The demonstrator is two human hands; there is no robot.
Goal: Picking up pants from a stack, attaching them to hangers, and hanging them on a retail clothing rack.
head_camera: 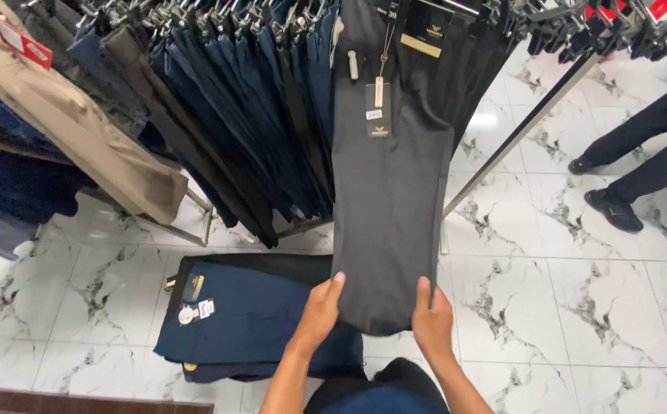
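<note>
A pair of dark grey trousers (391,199) hangs from the clothes rack, with paper tags near its top. My left hand (319,310) grips the lower left edge of the trouser legs. My right hand (431,318) grips the lower right edge. Both hands hold the hem end out toward me, thumbs on the front of the cloth.
Many navy and black trousers (249,100) hang on the metal rack (525,126). A stack of folded navy trousers (249,318) lies on the white marble floor (563,307). Beige trousers (80,130) hang at the left. Another person's legs and black shoes (613,208) stand at the right.
</note>
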